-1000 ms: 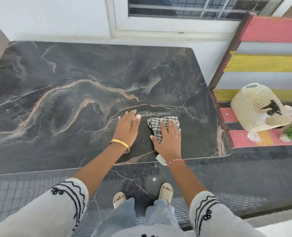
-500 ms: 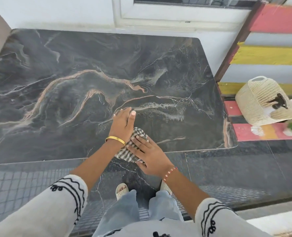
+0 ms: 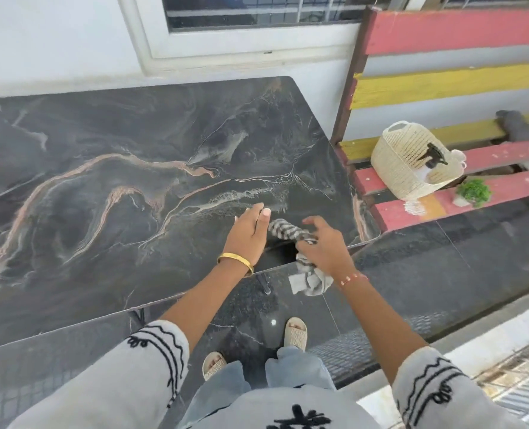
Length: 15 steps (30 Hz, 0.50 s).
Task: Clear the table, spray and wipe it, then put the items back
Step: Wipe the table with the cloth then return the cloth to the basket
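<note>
The dark marble-patterned table carries nothing but my hands and a checked cloth. My left hand lies flat on the top near the front edge, fingers straight. Just to its right my right hand grips the cloth, lifted off the surface at the table's front right edge. One end of the cloth stretches up toward my left thumb and the other end hangs below my right wrist. A woven cream basket with a black-topped spray bottle in it stands on the bench to the right.
A red and yellow slatted bench stands against the table's right side. A small green plant sits beside the basket, a dark object lies farther back. A white wall and window lie behind the table. My sandalled feet stand on dark floor.
My right hand went from pressing the cloth flat on the table to bunching it up and lifting it at the front right edge. The left hand stayed flat on the top.
</note>
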Available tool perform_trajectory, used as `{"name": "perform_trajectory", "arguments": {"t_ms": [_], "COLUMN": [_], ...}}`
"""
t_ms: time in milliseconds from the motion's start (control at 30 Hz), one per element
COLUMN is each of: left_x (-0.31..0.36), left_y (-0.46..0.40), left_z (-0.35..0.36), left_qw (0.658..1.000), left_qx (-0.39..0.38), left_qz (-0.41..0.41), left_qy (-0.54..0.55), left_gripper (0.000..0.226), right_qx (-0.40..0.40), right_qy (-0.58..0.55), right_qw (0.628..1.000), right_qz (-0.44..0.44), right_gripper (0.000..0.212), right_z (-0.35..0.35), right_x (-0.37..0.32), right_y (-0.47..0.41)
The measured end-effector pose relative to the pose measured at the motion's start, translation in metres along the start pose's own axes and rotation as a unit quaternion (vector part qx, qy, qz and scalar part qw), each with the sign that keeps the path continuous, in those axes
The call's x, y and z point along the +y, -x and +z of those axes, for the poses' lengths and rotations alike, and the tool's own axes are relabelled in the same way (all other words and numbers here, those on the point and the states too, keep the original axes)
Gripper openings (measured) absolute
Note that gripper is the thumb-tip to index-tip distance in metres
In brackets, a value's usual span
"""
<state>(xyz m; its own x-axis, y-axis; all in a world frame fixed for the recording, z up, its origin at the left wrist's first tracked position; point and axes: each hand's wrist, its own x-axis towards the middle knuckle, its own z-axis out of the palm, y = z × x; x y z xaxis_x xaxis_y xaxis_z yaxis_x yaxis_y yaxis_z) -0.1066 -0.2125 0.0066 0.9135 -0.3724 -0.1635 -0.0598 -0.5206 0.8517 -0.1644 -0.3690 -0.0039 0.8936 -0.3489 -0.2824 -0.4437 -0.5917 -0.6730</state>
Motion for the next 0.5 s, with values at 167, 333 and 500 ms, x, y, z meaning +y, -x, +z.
{"name": "perform_trajectory", "arguments": {"t_ms": [167, 333, 500], "left_x": [0.03, 0.055, 0.081], "left_y": [-0.006, -0.019, -0.045], "left_z": [0.019, 0.03, 0.05], "left_qw": [0.996, 0.991, 0.959], "left_qx": [-0.044, -0.041, -0.001], "left_qz": [-0.022, -0.041, -0.101], "left_qy": [0.081, 0.123, 0.266], "left_gripper": [0.05, 0.046, 0.027], "right_qx": [-0.134, -0.207, -0.139], "right_qy": [-0.447, -0.501, -0.473], "right_qw": [0.871, 0.833, 0.856], "right_qz": [0.156, 0.113, 0.153], "right_gripper": [0.044, 0.06, 0.054], "right_z": [-0.045, -0.067, -0.098], "right_x": [-0.015, -0.018, 0.0], "right_y": [-0.003, 0.003, -0.026]}}
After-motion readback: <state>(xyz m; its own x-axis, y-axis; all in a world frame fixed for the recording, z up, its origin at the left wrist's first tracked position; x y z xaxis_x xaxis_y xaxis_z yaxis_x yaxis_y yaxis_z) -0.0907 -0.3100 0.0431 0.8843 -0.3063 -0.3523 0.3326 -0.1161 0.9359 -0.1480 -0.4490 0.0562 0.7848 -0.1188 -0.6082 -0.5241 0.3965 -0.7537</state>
